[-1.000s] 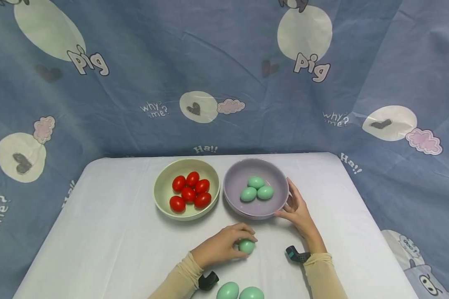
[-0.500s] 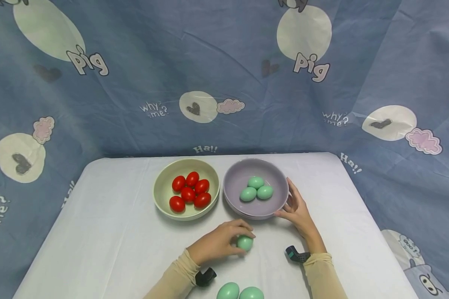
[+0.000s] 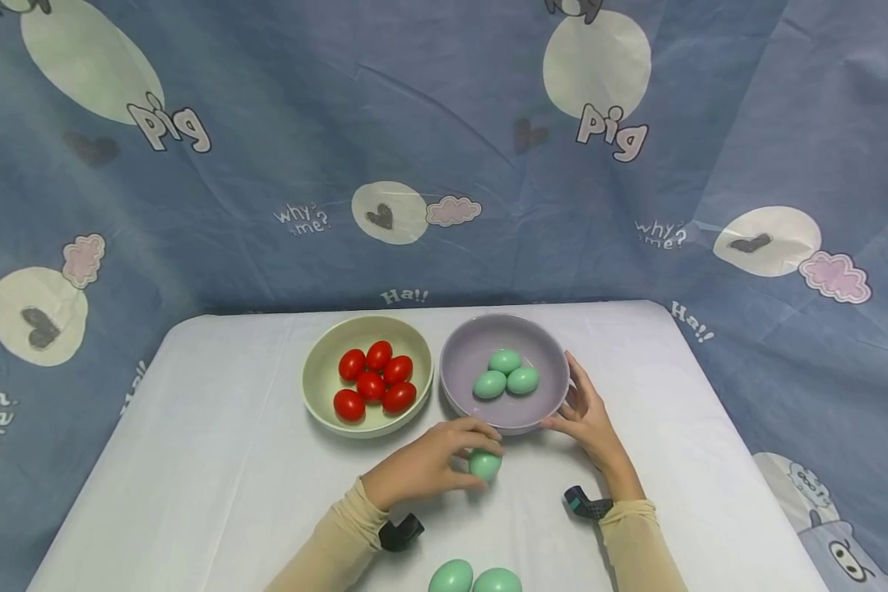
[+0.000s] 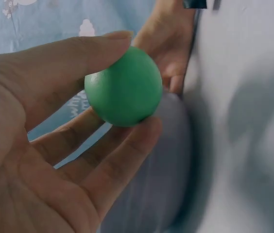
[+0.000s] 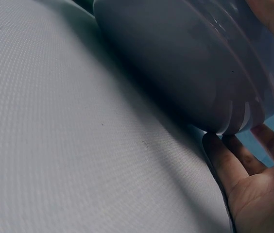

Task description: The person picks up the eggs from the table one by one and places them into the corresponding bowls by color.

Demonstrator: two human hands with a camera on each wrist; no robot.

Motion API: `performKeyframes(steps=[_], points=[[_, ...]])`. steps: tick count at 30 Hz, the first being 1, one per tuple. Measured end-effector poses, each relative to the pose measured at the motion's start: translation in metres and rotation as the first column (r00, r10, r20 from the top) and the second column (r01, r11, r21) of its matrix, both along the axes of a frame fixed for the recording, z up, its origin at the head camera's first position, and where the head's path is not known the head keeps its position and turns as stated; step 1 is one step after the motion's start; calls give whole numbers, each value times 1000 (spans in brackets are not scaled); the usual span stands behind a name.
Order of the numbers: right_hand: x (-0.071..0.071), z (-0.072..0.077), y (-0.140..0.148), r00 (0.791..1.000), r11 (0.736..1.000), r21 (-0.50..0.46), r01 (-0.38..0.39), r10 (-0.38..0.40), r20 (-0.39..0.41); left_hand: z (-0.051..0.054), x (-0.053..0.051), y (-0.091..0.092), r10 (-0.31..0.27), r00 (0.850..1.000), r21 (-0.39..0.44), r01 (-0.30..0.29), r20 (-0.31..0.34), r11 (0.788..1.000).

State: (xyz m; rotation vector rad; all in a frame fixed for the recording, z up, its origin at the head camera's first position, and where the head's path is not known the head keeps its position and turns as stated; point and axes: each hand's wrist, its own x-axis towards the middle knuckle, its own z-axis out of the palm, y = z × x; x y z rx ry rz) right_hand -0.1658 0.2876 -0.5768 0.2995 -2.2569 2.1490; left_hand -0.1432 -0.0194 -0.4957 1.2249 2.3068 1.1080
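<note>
Between its thumb and fingers my left hand (image 3: 429, 460) pinches a green egg (image 3: 485, 465), just in front of the purple bowl (image 3: 455, 370). The left wrist view shows that egg (image 4: 125, 90) held by the thumb above and fingertips below. My right hand (image 3: 592, 419) is at the purple bowl's right side, thumb and fingers curved against its outer wall. The right wrist view has its fingertips (image 5: 227, 155) touching the bowl (image 5: 176, 63) low on its side. Three green eggs (image 3: 505, 362) lie inside the purple bowl.
A pale green bowl (image 3: 314, 382) holding several red eggs (image 3: 371, 386) stands left of the purple one. Two more green eggs (image 3: 451, 576) lie at the near edge of view on the white-covered table (image 3: 215, 460). A printed blue cloth (image 3: 266, 164) hangs behind.
My left hand has moved away from me with the green egg, closer to the purple bowl's near rim. The right hand stays at the bowl.
</note>
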Motion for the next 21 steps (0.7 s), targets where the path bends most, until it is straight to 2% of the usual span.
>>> performKeyframes(steps=[3, 7, 10, 15, 21], points=[[0, 0, 0, 1000, 1000, -2, 1, -1, 1, 9, -6, -3, -4, 1000, 48, 3, 20, 999], [-1, 0, 0, 1000, 1000, -6, 2, -2, 4, 19, -14, -6, -3, 1000, 88, 2, 5, 996], [-1, 0, 0, 1000, 1000, -7, 1, -1, 7, 26, -20, -7, 8, 999, 77, -5, -41, 997], [-2, 0, 1, 1000, 1000, -7, 3, -3, 3, 36, -32, -5, 31, 997, 57, -27, -77, 998], [-1, 0, 0, 1000, 1000, -14, 2, -2, 10, 42, -47, 1, 51, 999, 45, -51, -12, 998]])
